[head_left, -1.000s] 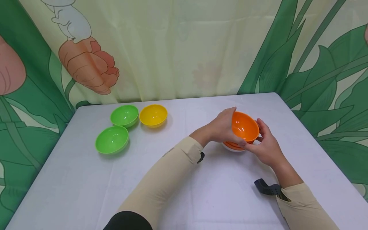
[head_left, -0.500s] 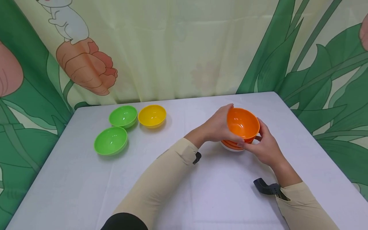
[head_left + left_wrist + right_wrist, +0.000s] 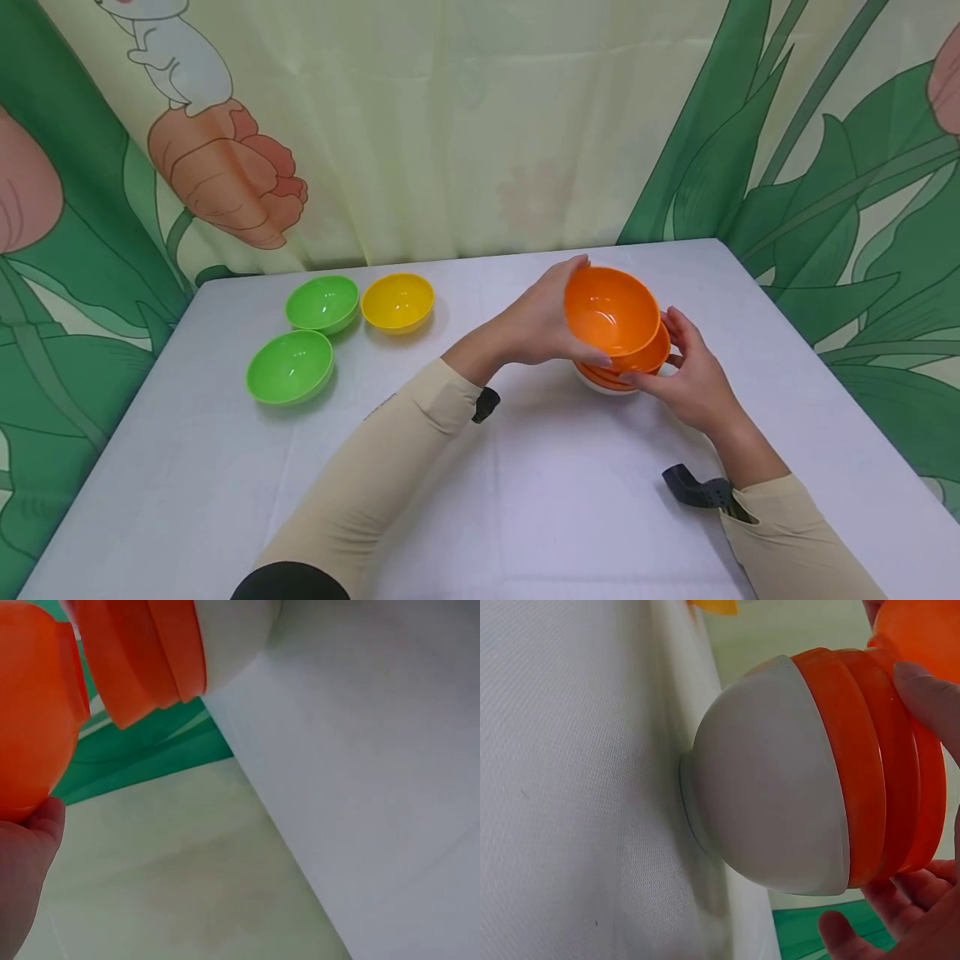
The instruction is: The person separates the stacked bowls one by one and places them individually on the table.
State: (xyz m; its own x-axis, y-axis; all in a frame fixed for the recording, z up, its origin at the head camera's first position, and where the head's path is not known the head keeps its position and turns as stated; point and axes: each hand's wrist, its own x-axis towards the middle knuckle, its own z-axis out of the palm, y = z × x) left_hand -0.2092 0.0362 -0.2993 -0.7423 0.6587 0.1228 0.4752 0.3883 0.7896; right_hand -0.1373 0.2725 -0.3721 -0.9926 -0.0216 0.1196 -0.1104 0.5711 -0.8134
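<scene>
In the head view my left hand [image 3: 542, 323] grips an orange bowl [image 3: 611, 315] by its left side, thumb at the near edge. That bowl is lifted off a nested stack, and its lower right overlaps the stack in this view. Several orange bowls [image 3: 866, 772] sit one inside another in a white bowl [image 3: 769, 784], which stands on the table at the bottom. My right hand [image 3: 693, 379] holds the stack from the right, thumb in front and fingers behind. From the left wrist, a gap shows between the lifted bowl and the stacked orange bowls [image 3: 139, 656].
At the left of the white-covered table [image 3: 420, 517] stand a near green bowl [image 3: 290, 368], a far green bowl [image 3: 322, 305] and a yellow bowl [image 3: 397, 303], close together. A printed curtain [image 3: 465, 125] hangs behind the table's back edge.
My left hand has raised the top orange bowl and moved it left, uncovering another orange bowl beneath. My right hand stays at the stack.
</scene>
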